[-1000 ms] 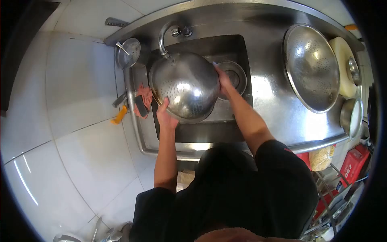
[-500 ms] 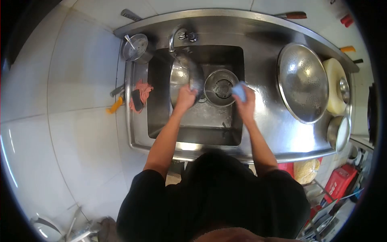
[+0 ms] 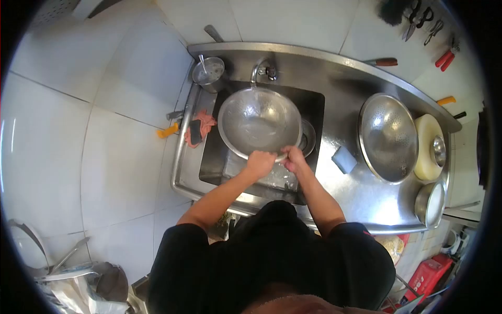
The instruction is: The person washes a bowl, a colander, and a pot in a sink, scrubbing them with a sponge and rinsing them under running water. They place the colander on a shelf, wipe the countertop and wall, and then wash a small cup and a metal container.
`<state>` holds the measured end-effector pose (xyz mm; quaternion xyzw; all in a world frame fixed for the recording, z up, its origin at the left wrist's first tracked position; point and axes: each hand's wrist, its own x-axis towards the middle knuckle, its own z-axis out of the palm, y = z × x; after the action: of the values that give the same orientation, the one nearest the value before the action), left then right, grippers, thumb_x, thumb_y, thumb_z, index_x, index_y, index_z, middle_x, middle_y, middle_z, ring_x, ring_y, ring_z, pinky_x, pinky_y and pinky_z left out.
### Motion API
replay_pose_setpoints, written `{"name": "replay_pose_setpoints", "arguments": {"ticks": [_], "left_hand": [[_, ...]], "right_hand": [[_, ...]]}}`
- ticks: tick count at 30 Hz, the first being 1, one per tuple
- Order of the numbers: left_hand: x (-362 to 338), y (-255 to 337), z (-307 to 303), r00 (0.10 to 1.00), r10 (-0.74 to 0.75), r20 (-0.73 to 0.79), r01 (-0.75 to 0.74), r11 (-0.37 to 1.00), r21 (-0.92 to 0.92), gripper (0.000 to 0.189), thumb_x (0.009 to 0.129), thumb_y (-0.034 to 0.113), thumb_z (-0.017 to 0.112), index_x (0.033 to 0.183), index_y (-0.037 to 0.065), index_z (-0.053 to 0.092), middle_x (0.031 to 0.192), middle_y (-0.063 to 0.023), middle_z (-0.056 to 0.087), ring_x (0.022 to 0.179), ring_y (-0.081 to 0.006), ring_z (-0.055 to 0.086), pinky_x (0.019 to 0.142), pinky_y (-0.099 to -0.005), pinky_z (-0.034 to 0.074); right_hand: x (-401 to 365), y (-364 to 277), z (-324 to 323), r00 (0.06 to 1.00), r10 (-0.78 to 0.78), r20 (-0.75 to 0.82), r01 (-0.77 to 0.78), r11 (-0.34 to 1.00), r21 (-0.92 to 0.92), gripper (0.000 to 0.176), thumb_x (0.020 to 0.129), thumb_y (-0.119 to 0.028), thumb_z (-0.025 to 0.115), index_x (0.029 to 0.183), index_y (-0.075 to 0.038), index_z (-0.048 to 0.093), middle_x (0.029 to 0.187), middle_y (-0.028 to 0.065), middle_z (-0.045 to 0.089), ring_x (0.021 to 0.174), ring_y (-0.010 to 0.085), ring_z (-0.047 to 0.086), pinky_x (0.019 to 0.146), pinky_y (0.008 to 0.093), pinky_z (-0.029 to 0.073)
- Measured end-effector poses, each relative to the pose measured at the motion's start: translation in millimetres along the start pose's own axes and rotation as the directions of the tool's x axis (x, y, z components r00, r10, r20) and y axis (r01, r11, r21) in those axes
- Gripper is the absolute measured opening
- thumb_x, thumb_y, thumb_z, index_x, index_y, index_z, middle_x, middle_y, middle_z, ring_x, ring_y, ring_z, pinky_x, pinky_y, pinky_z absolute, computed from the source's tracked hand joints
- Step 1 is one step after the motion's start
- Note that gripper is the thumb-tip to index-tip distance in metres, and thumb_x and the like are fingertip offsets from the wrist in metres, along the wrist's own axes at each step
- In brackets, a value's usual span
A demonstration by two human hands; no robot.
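Observation:
A large metal mixing bowl [image 3: 260, 123] is tipped up under the tap [image 3: 255, 72], over the sink [image 3: 212, 170]. Water appears to run from the spout into it. My left hand [image 3: 261, 163] is closed on the bowl's near rim. Just to its right, my right hand [image 3: 294, 158] grips the same rim. Partly hidden behind the bowl, a smaller round metal pot [image 3: 309, 140] lies in the sink. On the counter to the right rests a light blue sponge [image 3: 344, 159], apart from both hands.
Right of the sink stand a big perforated colander [image 3: 388, 137], a pale round block [image 3: 424, 149] and a metal pan [image 3: 431, 205]. At the left edge are a pink cloth [image 3: 207, 122] with a dark pad [image 3: 195, 132] and a metal pot [image 3: 208, 76] holding a spoon.
The sponge has left my right hand and lies on the counter. My right hand has moved left to the bowl's rim. The bowl has turned so its inside faces up beneath the tap.

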<state>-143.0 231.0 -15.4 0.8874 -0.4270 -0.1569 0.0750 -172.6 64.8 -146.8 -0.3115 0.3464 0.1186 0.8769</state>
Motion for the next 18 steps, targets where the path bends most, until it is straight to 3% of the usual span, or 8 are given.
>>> {"name": "replay_pose_setpoints", "arguments": {"ticks": [2, 3, 5, 7, 10, 11, 13, 18], "left_hand": [[-14, -1, -5, 0.996, 0.024, 0.084, -0.027, 0.999, 0.036, 0.033, 0.079, 0.009, 0.058, 0.112, 0.011, 0.067, 0.089, -0.0173, 0.070, 0.089, -0.0321, 0.068, 0.083, -0.0518, 0.049], [-28, -4, -2, 0.995, 0.059, 0.075, -0.062, 0.997, 0.045, 0.036, 0.080, 0.011, 0.060, 0.115, 0.011, 0.066, 0.102, -0.0186, 0.070, 0.104, -0.0309, 0.066, 0.095, -0.0540, 0.045], [-65, -9, -24, 0.976, 0.117, -0.185, -0.097, 0.989, 0.111, 0.044, 0.081, 0.018, 0.066, 0.124, 0.011, 0.062, 0.129, -0.0149, 0.059, 0.129, -0.0301, 0.050, 0.110, -0.0603, 0.029], [-87, -34, -13, 0.984, -0.100, -0.148, 0.104, 0.994, 0.017, 0.051, 0.082, 0.018, 0.067, 0.131, 0.013, 0.058, 0.145, -0.0135, 0.047, 0.139, -0.0327, 0.037, 0.110, -0.0627, 0.028], [-104, -57, -10, 0.953, -0.267, -0.142, 0.225, 0.940, -0.256, 0.046, 0.084, 0.015, 0.065, 0.130, 0.011, 0.060, 0.146, -0.0179, 0.046, 0.138, -0.0344, 0.039, 0.113, -0.0615, 0.024], [-107, -62, -10, 0.953, -0.255, -0.163, 0.201, 0.936, -0.291, 0.044, 0.085, 0.014, 0.065, 0.129, 0.011, 0.061, 0.147, -0.0175, 0.045, 0.138, -0.0342, 0.040, 0.113, -0.0613, 0.024], [-109, -64, -34, 0.951, -0.191, -0.242, 0.107, 0.941, -0.322, 0.040, 0.086, 0.014, 0.066, 0.126, 0.010, 0.063, 0.147, -0.0171, 0.045, 0.136, -0.0334, 0.043, 0.113, -0.0606, 0.025], [-134, -71, -208, 0.761, -0.054, -0.647, -0.189, 0.935, -0.301, 0.031, 0.089, 0.014, 0.065, 0.119, 0.007, 0.067, 0.141, -0.0139, 0.053, 0.131, -0.0303, 0.049, 0.117, -0.0528, 0.024]], "right_hand": [[-26, -2, -17, 0.998, -0.001, -0.063, -0.012, 0.980, -0.198, 0.015, 0.083, -0.004, 0.054, 0.068, -0.007, 0.056, 0.068, 0.0040, 0.048, 0.061, 0.0186, 0.047, 0.049, 0.0378, 0.040], [-20, 6, -35, 0.993, -0.114, -0.026, 0.116, 0.989, 0.095, 0.005, 0.081, -0.001, 0.056, 0.077, -0.003, 0.055, 0.076, 0.0086, 0.053, 0.065, 0.0216, 0.054, 0.054, 0.0397, 0.046], [-18, -17, -57, 0.956, -0.229, -0.183, 0.236, 0.971, 0.018, 0.006, 0.078, 0.001, 0.055, 0.084, 0.001, 0.057, 0.078, 0.0096, 0.055, 0.068, 0.0240, 0.058, 0.058, 0.0423, 0.049], [-11, -56, -54, 0.880, -0.280, -0.384, 0.245, 0.959, -0.139, 0.015, 0.076, 0.003, 0.052, 0.089, 0.003, 0.059, 0.081, 0.0109, 0.056, 0.063, 0.0245, 0.058, 0.057, 0.0425, 0.050], [-6, -75, -10, 0.811, -0.441, -0.384, 0.388, 0.897, -0.211, 0.028, 0.074, 0.003, 0.050, 0.100, 0.007, 0.061, 0.088, 0.0147, 0.061, 0.062, 0.0280, 0.060, 0.056, 0.0424, 0.050], [3, -72, -3, 0.752, -0.534, -0.386, 0.311, 0.805, -0.506, 0.038, 0.075, 0.002, 0.050, 0.111, 0.010, 0.058, 0.098, 0.0190, 0.064, 0.080, 0.0293, 0.066, 0.071, 0.0400, 0.052], [-3, -51, 23, 0.593, -0.768, -0.243, 0.533, 0.600, -0.597, 0.051, 0.074, 0.000, 0.053, 0.124, 0.009, 0.054, 0.111, 0.0242, 0.065, 0.102, 0.0338, 0.065, 0.090, 0.0393, 0.049], [-105, -54, 48, 0.472, -0.868, 0.155, 0.512, 0.126, -0.850, 0.070, 0.071, 0.007, 0.048, 0.141, 0.000, 0.045, 0.130, 0.0266, 0.056, 0.123, 0.0421, 0.052, 0.106, 0.0420, 0.039]]}}
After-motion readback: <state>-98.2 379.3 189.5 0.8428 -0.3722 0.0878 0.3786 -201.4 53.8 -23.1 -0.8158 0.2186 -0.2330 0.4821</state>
